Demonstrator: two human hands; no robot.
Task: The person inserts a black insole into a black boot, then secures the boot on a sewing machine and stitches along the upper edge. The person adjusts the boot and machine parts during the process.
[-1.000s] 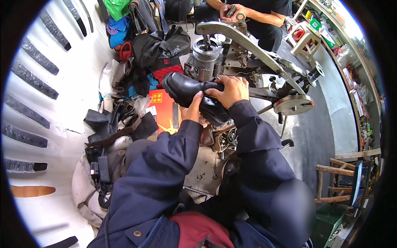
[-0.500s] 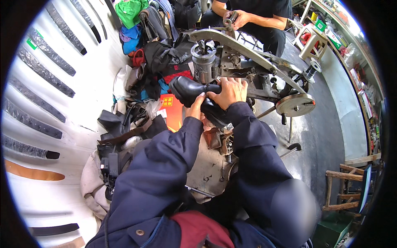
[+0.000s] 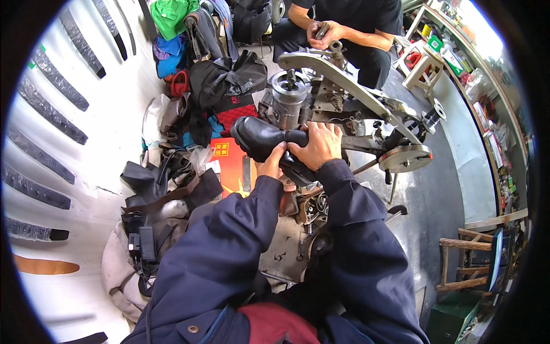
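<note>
A black leather shoe lies tilted on its side at the narrow arm of a hand-cranked sewing machine, its sole edge facing left. My left hand grips the shoe from below, the thumb on the leather near the machine's needle area. From the right, my right hand presses its fingers over the shoe's upper, thumb pointing toward the left thumb. The stitching point itself is too small to make out. The machine's handwheel stands right of my right hand, untouched by me.
Across the machine sits a person in black, both hands around a small dark object. An orange-red sheet, a black bag and leather scraps lie to the left. A wooden stool stands at right.
My view has shifted slightly, so the machine sits lower in the picture. My hands keep their hold on the shoe, with hardly any visible movement against it.
</note>
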